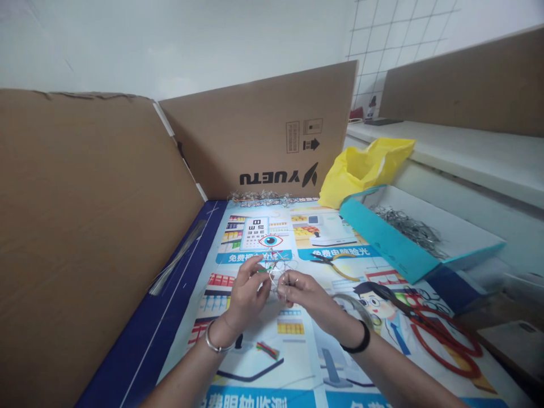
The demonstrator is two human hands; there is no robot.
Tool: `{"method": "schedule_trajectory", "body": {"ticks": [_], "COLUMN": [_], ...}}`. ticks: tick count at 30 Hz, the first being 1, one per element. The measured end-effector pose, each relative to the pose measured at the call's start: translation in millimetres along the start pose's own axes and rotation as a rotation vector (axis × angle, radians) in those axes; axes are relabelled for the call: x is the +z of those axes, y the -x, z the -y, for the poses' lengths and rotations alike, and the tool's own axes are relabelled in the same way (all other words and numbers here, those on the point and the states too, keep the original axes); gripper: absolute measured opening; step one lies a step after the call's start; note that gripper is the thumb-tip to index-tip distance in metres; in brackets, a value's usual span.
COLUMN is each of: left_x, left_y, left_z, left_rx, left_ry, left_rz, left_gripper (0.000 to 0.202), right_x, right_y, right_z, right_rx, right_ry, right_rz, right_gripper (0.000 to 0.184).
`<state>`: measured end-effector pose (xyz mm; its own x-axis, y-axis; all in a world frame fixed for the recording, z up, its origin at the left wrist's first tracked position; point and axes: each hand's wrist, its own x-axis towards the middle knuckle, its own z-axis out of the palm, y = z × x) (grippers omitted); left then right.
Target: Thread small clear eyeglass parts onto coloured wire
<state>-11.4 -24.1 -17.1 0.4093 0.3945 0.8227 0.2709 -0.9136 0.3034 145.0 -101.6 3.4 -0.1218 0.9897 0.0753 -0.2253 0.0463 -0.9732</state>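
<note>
Silver-grey and thin, tangling in open loops right at the grip as a wire piece (279, 270). With the right hand (309, 292), pinching the wire piece between thumb and bunched fingers; with the left hand (245, 292), reaching its other edge, not showing clearly whether clamping or only steadying.

Possibly springing out of the pinch, through too light a hold on such slick, rounded wire; possibly kinking out of shape, through too hard a squeeze. Also risking loop catching on loop, through so many open curls, and pricked fingertips, through any cut ends too fine for making out.

Seeing slim-nosed pliers (330, 262) with yellow handles lying just right of the grip, and large scissors (419, 313) with dark blades and looped red handles lying farther right. Beyond the grip to the right, seeing a matted, glinting wire nest (408, 229) filling a smooth teal box (382, 243), with a crinkled yellow bag (361, 170) slumping behind. Far beyond the grip, seeing a bristly wire row (263, 196) lying against flat brown cardboard (255, 130). Nearer than the grip, seeing a short, straight coloured bundle (267, 350) lying on the table's printed sheet (297, 362).
</note>
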Motion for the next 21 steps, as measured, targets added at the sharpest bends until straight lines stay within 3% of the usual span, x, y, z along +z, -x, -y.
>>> {"method": "schedule_trajectory", "body": {"ticks": [14,21], "left_x": [-9.6,-5.6], "left_y": [-8.3,-1.1], "left_z": [-0.2,4.1], "left_rx": [0.021,0.025], "left_ry": [-0.164,-0.113], "left_rz": [-0.076,-0.063], "left_gripper": [0.011,0.017], "right_x": [-9.3,-11.6], "right_y": [-3.0,-2.0], "right_z": [-0.4,3.5], "right_rx": [0.0,-0.001], "right_ry": [-0.02,-0.055], "right_rz": [-0.026,-0.047], "right_gripper": [0.031,0.027]}}
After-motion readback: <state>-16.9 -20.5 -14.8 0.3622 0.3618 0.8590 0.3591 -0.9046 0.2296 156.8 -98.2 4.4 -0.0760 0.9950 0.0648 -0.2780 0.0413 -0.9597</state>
